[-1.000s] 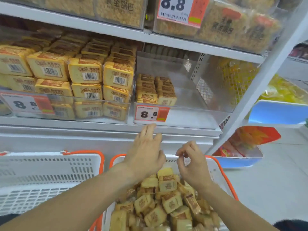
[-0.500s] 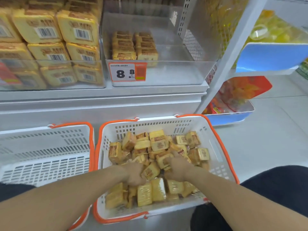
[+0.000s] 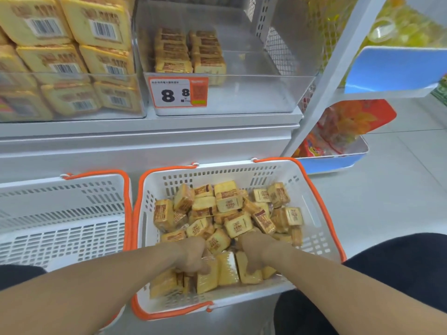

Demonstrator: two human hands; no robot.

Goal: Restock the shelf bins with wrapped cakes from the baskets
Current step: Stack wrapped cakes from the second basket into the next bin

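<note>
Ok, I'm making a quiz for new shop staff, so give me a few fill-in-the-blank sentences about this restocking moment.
1. Both hands, the left hand and the right hand, reach into the basket with the ____ rim.
2. The price tag on the clear bin reads ____.
3. The basket on the left holds ____ cakes.
4. The cakes in the bin stand in ____ stacks.

Missing words: orange; 8.8; no; two

Pale floor (image 3: pixel 377 206) bears two baskets (image 3: pixel 312 187); shelf (image 3: pixel 217 122) apparently carries clear bins (image 3: pixel 254 95).
</note>
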